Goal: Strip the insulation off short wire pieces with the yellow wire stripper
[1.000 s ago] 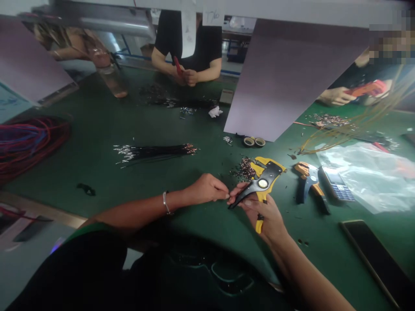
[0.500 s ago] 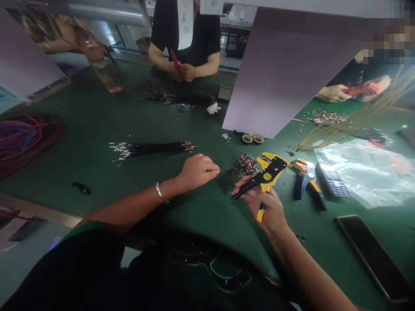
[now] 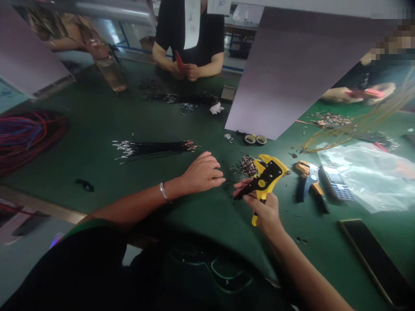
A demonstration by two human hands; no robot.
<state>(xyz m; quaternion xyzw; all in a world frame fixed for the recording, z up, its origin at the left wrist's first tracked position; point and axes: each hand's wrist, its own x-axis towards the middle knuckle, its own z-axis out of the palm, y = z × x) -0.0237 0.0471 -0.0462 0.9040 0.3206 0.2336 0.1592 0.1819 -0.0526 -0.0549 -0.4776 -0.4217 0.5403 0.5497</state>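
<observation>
My right hand [image 3: 268, 212] is wrapped round the handles of a yellow and black wire stripper [image 3: 267, 176], its jaws tilted away from me. Just left of the tool, my left hand [image 3: 202, 173] hovers low over the table with thumb and fingers apart; I see nothing in it. A heap of small metal terminals or cut ends [image 3: 245, 166] lies behind the stripper, too fine to tell which. Beyond my left hand lies a bundle of thin black wires [image 3: 155, 148], silvery tips at the left and coppery ends at the right.
Right of me are a second pair of wire strippers [image 3: 310, 181], a keypad phone [image 3: 336, 182], a clear plastic bag [image 3: 376, 172] and a dark smartphone [image 3: 372, 261]. Tape rolls [image 3: 255, 139] sit before a pale panel [image 3: 269, 73]. Red and blue cable coils [image 3: 29, 138] lie left. Co-workers sit opposite.
The fingers of my left hand have gone from a pinch to spread apart. My right hand has turned the wire stripper slightly, its lower handle swinging left. The whole view has shifted a little.
</observation>
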